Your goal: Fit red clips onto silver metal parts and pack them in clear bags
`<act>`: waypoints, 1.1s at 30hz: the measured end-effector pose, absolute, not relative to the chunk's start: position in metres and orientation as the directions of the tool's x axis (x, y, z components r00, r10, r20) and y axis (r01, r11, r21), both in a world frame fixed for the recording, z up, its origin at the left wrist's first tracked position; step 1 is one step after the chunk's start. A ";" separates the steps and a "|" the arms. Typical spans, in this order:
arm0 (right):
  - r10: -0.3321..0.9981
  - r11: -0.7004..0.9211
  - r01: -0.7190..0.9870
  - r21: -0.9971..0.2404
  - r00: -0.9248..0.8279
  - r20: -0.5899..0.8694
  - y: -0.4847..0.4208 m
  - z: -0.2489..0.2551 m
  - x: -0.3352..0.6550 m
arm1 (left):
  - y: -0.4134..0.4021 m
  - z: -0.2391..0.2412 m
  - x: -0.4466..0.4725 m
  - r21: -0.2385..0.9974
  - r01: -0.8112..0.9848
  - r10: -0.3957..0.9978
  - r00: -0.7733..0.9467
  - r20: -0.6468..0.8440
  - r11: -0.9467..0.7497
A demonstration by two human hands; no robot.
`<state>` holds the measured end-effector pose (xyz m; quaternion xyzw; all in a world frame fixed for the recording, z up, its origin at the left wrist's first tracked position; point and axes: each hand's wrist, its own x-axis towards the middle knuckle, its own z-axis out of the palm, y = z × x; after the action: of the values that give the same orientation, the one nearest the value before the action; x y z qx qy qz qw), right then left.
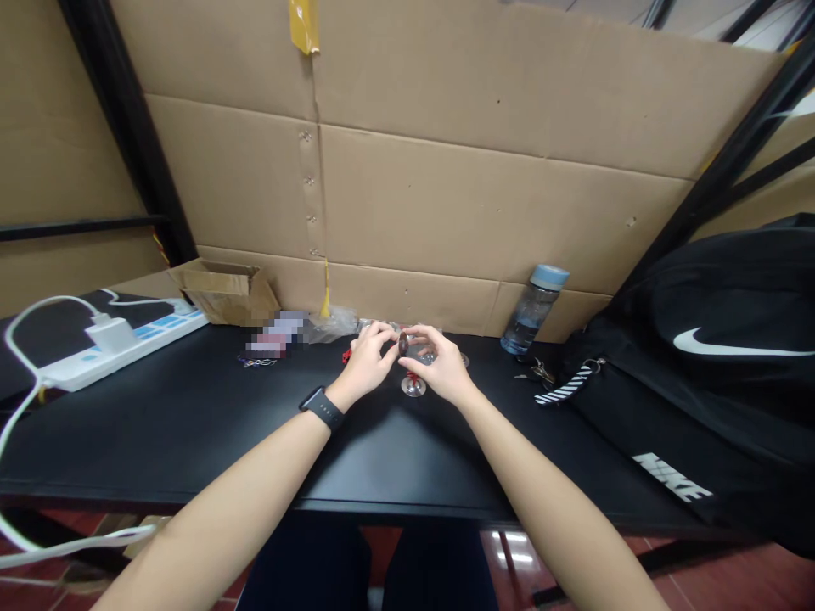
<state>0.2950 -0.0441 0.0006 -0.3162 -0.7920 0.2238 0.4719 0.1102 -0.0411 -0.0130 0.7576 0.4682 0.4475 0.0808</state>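
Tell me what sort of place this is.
It looks like a makeshift workstation, perhaps in a workshop or storage area: a black table backed by a large cardboard panel, with a white power strip on the left.

disc [403, 344]: glossy | tabletop [210, 424]: smooth, satiny | panel [446, 204]: matt cardboard | bottle [532, 316]: clear plastic

Head-worn view, forward and down

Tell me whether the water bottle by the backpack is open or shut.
Shut: the blue lid sits on top of the bottle.
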 end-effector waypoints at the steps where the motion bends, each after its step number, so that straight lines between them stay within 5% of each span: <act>1: 0.713 0.699 0.290 -0.654 -0.350 0.607 -0.044 0.000 0.295 | -0.041 -0.013 0.110 0.538 0.636 0.780 0.169 0.602 -0.553; 21: 0.804 0.562 0.227 -0.795 -0.376 0.461 -0.037 -0.006 0.297 | -0.045 -0.015 0.112 0.499 0.663 0.745 0.134 0.654 -0.557; 26: 0.764 0.636 0.394 -0.664 -0.442 0.470 -0.035 0.001 0.305 | -0.048 -0.014 0.115 0.490 0.676 0.744 0.132 0.655 -0.551; 33: 0.655 0.755 0.410 -0.511 -0.472 0.590 -0.034 0.001 0.305 | -0.048 -0.014 0.117 0.519 0.647 0.754 0.136 0.642 -0.559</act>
<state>0.3046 -0.0339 0.0010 -0.3153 -0.8443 0.1512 0.4060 0.1166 -0.0481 -0.0141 0.7515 0.4662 0.4633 0.0581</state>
